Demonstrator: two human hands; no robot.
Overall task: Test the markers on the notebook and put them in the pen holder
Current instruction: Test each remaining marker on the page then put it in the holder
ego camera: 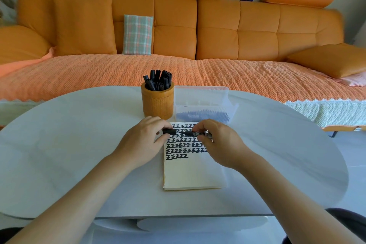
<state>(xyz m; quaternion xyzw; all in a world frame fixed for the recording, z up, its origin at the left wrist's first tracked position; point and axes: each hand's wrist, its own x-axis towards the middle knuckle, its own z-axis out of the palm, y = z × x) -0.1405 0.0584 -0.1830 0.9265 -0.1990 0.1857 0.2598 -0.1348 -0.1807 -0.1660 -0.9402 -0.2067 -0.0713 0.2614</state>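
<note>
Head view. A white oval surface (79, 144) is seen in front of a long orange leather sofa (237, 31). An open cream-paged notebook (190, 172) is laid flat near the middle of the surface. Its upper half is filled with rows of thick black marks and its lower half is bare paper.

A black marker with a patterned barrel (199, 134) is held level over the notebook's top rows, pinched by the curled fingers of the right hand (219, 142). A black cap (169, 131) is pinched between thumb and fingers of the left hand (142, 140). It is in line with the marker's tapered tip and just beside it; whether they touch cannot be told. Both hands are clamped on their items.

An orange woven cylindrical pen holder (157, 103) is stood upright just beyond the left hand, by the notebook's top left corner. A bunch of black capped markers (158, 80) is stood in it, caps up, leaning. A clear plastic box (202, 97) is placed close against the holder's right side, with dark blurred items inside. A plaid cushion (137, 34) is propped against the sofa back, and an orange knitted throw (99, 73) is spread over the seat.
</note>
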